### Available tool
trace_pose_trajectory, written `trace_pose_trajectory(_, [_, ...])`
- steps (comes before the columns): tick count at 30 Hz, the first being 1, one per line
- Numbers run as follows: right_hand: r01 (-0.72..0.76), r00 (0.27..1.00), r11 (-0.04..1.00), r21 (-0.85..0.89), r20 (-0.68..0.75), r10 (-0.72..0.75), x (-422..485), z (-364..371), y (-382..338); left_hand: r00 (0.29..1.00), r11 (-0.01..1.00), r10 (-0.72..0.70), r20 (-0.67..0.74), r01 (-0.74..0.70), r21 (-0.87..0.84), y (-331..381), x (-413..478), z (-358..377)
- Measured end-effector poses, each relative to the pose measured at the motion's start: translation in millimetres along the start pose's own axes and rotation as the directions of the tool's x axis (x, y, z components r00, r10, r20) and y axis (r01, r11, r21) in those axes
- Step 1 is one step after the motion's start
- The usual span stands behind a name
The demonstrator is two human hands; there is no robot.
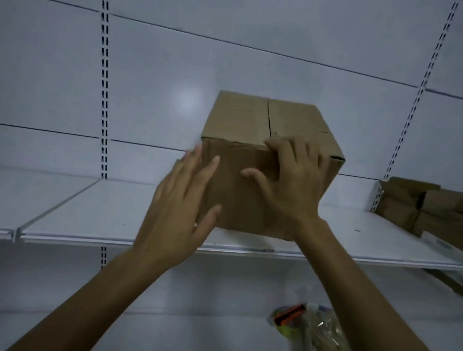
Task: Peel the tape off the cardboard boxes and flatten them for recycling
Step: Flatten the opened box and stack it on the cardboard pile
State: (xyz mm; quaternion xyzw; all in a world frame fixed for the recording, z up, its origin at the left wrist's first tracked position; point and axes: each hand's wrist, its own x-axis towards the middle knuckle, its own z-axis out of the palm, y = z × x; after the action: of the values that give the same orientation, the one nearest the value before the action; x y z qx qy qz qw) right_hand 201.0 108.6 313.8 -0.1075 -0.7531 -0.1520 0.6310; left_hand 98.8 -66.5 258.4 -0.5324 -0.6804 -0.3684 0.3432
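White slotted-back shelving, dim light. Cardboard box (244, 116) sits on the middle shelf (100, 216) near its front edge, still fully boxed: top flaps closed, not flattened. No tape strip is clearly visible, so I can't tell if the peel is done. The box is roughly cubic with no clear long axis, upright, its top seam (269, 118) running away from the person. Left hand (180, 199) is blurred, fingers straight, at the box's left side, holding nothing. Right hand (292, 184) lies on the front face, fingertips bent at the top edge; can't tell whether it pinches anything. More cardboard (426, 209) is stacked at right, and a plastic bag (320, 338) lies on the shelf below.
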Motion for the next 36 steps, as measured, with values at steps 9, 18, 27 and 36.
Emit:
trace_pose_trajectory(9, [0.298,0.953,0.943,0.147,-0.091,-0.287,-64.2,0.0,-36.8,0.994,0.927,0.042,0.098,-0.076,0.367,5.2,37.5,-20.2])
trace_pose_trajectory(18, [0.066,0.995,0.914,0.4,0.045,-0.091,-51.9,6.6,-18.3,0.998,0.919,0.043,0.053,-0.06,0.389,-28.1,8.4,-10.1])
trace_pose_trajectory(27, [-0.204,0.978,0.943,0.261,0.104,0.183,-59.8,1.9,-30.5,0.995,0.959,0.103,0.009,-0.102,0.265,-37.6,7.0,-19.1])
trace_pose_trajectory(36, [-0.2,0.978,0.891,0.408,0.021,0.21,-47.6,-8.9,-33.9,0.958,0.989,-0.042,-0.283,0.08,0.123,-33.4,-11.7,-18.6])
